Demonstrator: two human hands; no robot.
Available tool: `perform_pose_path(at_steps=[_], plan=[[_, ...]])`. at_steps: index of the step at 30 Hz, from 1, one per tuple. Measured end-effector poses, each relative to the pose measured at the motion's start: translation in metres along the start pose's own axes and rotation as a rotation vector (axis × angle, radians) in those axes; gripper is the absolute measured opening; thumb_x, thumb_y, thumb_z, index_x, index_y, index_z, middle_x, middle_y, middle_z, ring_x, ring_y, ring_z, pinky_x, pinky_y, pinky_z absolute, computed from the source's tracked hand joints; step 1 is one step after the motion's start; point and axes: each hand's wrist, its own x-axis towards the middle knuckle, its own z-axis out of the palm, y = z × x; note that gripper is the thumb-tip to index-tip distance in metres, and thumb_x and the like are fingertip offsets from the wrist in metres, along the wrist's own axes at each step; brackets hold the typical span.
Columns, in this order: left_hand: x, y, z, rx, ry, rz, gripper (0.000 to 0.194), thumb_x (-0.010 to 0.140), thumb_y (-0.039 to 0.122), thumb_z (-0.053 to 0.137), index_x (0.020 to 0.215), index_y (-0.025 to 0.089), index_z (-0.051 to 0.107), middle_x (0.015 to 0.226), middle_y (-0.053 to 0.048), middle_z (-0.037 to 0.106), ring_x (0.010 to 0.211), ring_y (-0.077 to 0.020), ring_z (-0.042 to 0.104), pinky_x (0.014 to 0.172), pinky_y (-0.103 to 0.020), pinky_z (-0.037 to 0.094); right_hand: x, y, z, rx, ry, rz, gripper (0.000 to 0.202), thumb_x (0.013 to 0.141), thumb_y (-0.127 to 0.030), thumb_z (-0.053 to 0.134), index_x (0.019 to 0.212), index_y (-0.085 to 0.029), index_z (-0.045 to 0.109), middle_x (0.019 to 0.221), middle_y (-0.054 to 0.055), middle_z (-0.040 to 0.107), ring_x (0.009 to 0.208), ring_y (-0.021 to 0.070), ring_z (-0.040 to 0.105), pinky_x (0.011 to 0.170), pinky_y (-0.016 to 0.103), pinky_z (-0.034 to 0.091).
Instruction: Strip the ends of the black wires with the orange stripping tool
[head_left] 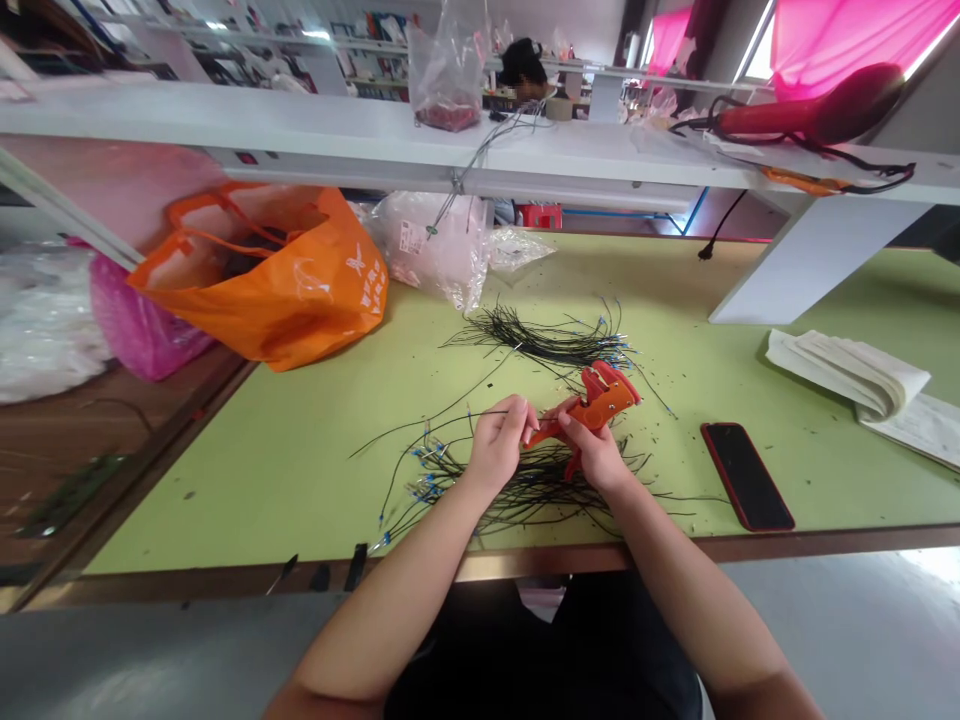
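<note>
Between finger and thumb, my left hand (498,440) pinches a thin black wire (420,423) that trails off to the left. My right hand (595,447) is closed around an orange and red wire stripper (609,397), its head pointing up and away to the right. Both hands are close together, and the wire seems to run across to the right fingertips. Under them lies a loose bundle of black wires (525,495) with blue and metal ends on its left. Farther back on the table rests a second bundle of black wires (544,338), blue ends to the right.
A red-edged phone (748,476) and folded papers (847,375) lie to the right. At the left stand an orange bag (300,290) and a pink plastic bag (142,315). A white shelf (262,125) crosses overhead, its support panel (817,255) at the right. Another person is in the background.
</note>
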Motion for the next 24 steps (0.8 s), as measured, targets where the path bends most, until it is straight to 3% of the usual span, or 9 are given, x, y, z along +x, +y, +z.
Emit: perform_pose_path(at_steps=[5, 9, 11, 16, 19, 24], plan=[[-0.003, -0.008, -0.001, 0.150, 0.052, 0.078, 0.044, 0.095, 0.064, 0.056, 0.085, 0.021, 0.060, 0.068, 0.000, 0.057, 0.063, -0.0153, 0.052, 0.062, -0.029, 0.043, 0.001, 0.000, 0.000, -0.060, -0.019, -0.033, 0.033, 0.085, -0.053, 0.079, 0.087, -0.022, 0.068, 0.084, 0.004, 0.071, 0.085, 0.0239, 0.070, 0.090, 0.042, 0.059], [-0.001, -0.006, -0.007, 0.343, -0.015, 0.139, 0.056, 0.099, 0.064, 0.048, 0.062, 0.022, 0.050, 0.060, -0.001, 0.051, 0.059, -0.0154, 0.048, 0.060, -0.031, 0.038, -0.001, -0.007, -0.002, 0.023, -0.043, -0.005, 0.032, 0.085, -0.051, 0.079, 0.088, -0.022, 0.067, 0.083, 0.004, 0.070, 0.087, 0.0244, 0.070, 0.091, 0.043, 0.058], [0.002, -0.004, -0.011, 0.286, 0.000, 0.107, 0.062, 0.100, 0.066, 0.044, 0.057, 0.022, 0.048, 0.055, -0.001, 0.049, 0.055, -0.0151, 0.046, 0.057, -0.032, 0.036, -0.002, -0.012, -0.004, 0.087, -0.127, 0.076, 0.038, 0.085, -0.057, 0.077, 0.089, -0.021, 0.066, 0.081, 0.005, 0.070, 0.089, 0.0263, 0.071, 0.089, 0.044, 0.059], [0.014, -0.007, -0.020, -0.007, 0.202, 0.012, 0.062, 0.098, 0.068, 0.048, 0.054, 0.023, 0.043, 0.051, 0.001, 0.042, 0.051, -0.0149, 0.044, 0.055, -0.031, 0.040, -0.005, -0.016, -0.016, 0.188, -0.401, 0.340, 0.049, 0.089, -0.065, 0.068, 0.090, -0.016, 0.064, 0.078, 0.006, 0.069, 0.080, 0.0253, 0.074, 0.077, 0.040, 0.060], [0.016, -0.005, -0.023, -0.024, 0.173, -0.008, 0.064, 0.096, 0.069, 0.051, 0.052, 0.023, 0.040, 0.049, 0.001, 0.040, 0.050, -0.0146, 0.043, 0.055, -0.031, 0.040, -0.007, -0.013, -0.021, 0.177, -0.518, 0.442, 0.051, 0.090, -0.065, 0.066, 0.092, -0.014, 0.064, 0.080, 0.006, 0.070, 0.073, 0.0222, 0.073, 0.071, 0.034, 0.058], [0.011, 0.005, -0.022, 0.148, 0.090, -0.001, 0.064, 0.095, 0.070, 0.052, 0.053, 0.022, 0.048, 0.051, 0.000, 0.044, 0.051, -0.0142, 0.042, 0.053, -0.030, 0.034, -0.010, -0.014, -0.020, 0.160, -0.582, 0.476, 0.054, 0.090, -0.068, 0.065, 0.095, -0.014, 0.065, 0.082, 0.007, 0.071, 0.072, 0.0217, 0.072, 0.072, 0.035, 0.058]])
